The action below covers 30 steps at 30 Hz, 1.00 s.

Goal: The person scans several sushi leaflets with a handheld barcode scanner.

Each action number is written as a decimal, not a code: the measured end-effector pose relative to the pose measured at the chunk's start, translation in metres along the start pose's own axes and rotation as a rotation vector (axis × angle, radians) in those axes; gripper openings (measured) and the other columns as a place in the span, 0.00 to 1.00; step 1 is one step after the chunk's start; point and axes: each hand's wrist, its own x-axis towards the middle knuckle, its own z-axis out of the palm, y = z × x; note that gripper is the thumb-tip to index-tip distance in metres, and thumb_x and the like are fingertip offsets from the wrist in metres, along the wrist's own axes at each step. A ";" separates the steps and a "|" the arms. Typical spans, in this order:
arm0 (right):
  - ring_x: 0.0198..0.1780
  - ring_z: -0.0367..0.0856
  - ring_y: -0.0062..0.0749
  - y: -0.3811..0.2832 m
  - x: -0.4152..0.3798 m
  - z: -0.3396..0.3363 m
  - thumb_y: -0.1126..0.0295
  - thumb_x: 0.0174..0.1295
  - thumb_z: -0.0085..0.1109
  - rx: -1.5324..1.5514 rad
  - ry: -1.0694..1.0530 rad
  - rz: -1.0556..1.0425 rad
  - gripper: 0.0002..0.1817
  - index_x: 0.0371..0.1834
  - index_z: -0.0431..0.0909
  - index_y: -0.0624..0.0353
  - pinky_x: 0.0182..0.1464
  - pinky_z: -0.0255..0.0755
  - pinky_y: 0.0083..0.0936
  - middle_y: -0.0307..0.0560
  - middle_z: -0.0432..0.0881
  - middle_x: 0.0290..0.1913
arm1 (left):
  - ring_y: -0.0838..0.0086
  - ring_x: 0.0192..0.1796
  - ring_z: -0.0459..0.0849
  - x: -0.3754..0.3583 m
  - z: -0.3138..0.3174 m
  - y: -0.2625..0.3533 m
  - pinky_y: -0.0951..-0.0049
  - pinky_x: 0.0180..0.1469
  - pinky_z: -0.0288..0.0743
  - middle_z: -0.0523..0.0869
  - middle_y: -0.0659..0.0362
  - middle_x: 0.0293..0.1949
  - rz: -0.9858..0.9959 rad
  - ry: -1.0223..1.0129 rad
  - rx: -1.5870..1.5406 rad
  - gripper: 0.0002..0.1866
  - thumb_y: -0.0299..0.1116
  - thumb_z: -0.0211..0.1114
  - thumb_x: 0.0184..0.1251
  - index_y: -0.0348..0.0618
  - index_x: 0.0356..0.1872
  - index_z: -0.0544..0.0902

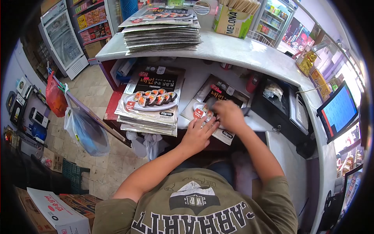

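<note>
My left hand (198,134) lies flat with fingers spread on the near edge of a seaweed packet (218,95) on the lower counter. My right hand (229,116) is curled over the same packet's middle, blurred, fingers closed on its surface. To the left sits a stack of identical seaweed packets (150,103) printed with sliced rice rolls. A taller pile of packets (161,33) rests on the upper white counter (233,48).
A Melona box (231,21) stands on the upper counter. A black cash drawer area (278,103) and a blue screen (339,111) are at right. Plastic bags (83,130) hang at left; cardboard boxes (50,210) sit on the floor.
</note>
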 end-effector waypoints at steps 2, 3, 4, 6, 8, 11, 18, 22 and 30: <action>0.53 0.81 0.44 0.001 0.010 -0.003 0.73 0.53 0.57 0.145 -0.013 -0.161 0.14 0.43 0.84 0.56 0.56 0.75 0.37 0.46 0.83 0.52 | 0.61 0.67 0.69 -0.001 0.004 0.000 0.54 0.67 0.59 0.69 0.60 0.71 -0.013 -0.020 0.002 0.45 0.40 0.74 0.46 0.54 0.71 0.68; 0.53 0.81 0.44 0.015 0.014 0.003 0.73 0.53 0.56 0.132 0.009 -0.169 0.14 0.42 0.84 0.56 0.56 0.76 0.37 0.47 0.84 0.51 | 0.61 0.67 0.69 -0.002 0.004 0.001 0.54 0.67 0.59 0.69 0.60 0.71 -0.013 -0.020 0.000 0.45 0.40 0.74 0.46 0.54 0.71 0.68; 0.53 0.81 0.45 0.036 0.017 0.017 0.74 0.52 0.56 0.052 0.025 0.016 0.14 0.42 0.85 0.56 0.55 0.76 0.37 0.49 0.85 0.49 | 0.60 0.67 0.69 -0.002 0.002 0.001 0.54 0.67 0.59 0.69 0.60 0.71 -0.009 -0.015 -0.007 0.45 0.40 0.74 0.46 0.54 0.71 0.68; 0.52 0.82 0.45 0.052 0.030 0.022 0.74 0.53 0.54 -0.108 0.013 0.398 0.15 0.42 0.85 0.56 0.55 0.77 0.38 0.53 0.85 0.47 | 0.60 0.67 0.69 0.002 0.001 0.001 0.54 0.67 0.59 0.69 0.60 0.71 -0.004 0.002 -0.007 0.45 0.40 0.74 0.46 0.55 0.71 0.68; 0.52 0.82 0.45 0.023 0.042 0.020 0.74 0.53 0.53 -0.140 -0.085 0.315 0.15 0.42 0.85 0.56 0.55 0.77 0.38 0.52 0.85 0.47 | 0.61 0.67 0.69 0.001 0.000 0.001 0.54 0.67 0.59 0.69 0.60 0.71 -0.011 -0.009 -0.009 0.45 0.40 0.74 0.46 0.55 0.71 0.68; 0.50 0.83 0.45 0.019 0.051 0.044 0.70 0.53 0.56 0.093 0.073 -0.175 0.14 0.43 0.84 0.55 0.54 0.77 0.38 0.50 0.85 0.46 | 0.61 0.67 0.68 0.001 0.000 0.001 0.54 0.68 0.59 0.69 0.61 0.71 -0.005 0.005 -0.001 0.45 0.40 0.75 0.45 0.55 0.71 0.68; 0.54 0.81 0.45 0.034 0.049 0.051 0.71 0.55 0.54 -0.157 -0.030 0.144 0.19 0.50 0.83 0.55 0.56 0.76 0.39 0.49 0.84 0.53 | 0.62 0.68 0.67 0.001 -0.002 0.001 0.54 0.67 0.60 0.68 0.61 0.72 -0.003 -0.033 0.010 0.47 0.40 0.75 0.45 0.56 0.72 0.66; 0.54 0.81 0.47 0.040 0.027 0.031 0.74 0.56 0.51 -0.016 -0.025 0.193 0.18 0.49 0.82 0.57 0.56 0.76 0.39 0.52 0.84 0.52 | 0.61 0.68 0.67 -0.001 -0.002 0.002 0.54 0.67 0.60 0.68 0.61 0.72 -0.003 -0.031 0.012 0.47 0.40 0.75 0.45 0.55 0.72 0.66; 0.52 0.79 0.46 0.015 -0.058 -0.035 0.76 0.57 0.53 0.072 -0.024 0.066 0.13 0.44 0.82 0.59 0.56 0.75 0.39 0.49 0.82 0.51 | 0.61 0.67 0.68 0.002 -0.004 0.000 0.55 0.66 0.61 0.69 0.61 0.71 0.011 -0.014 0.014 0.45 0.37 0.75 0.46 0.56 0.72 0.67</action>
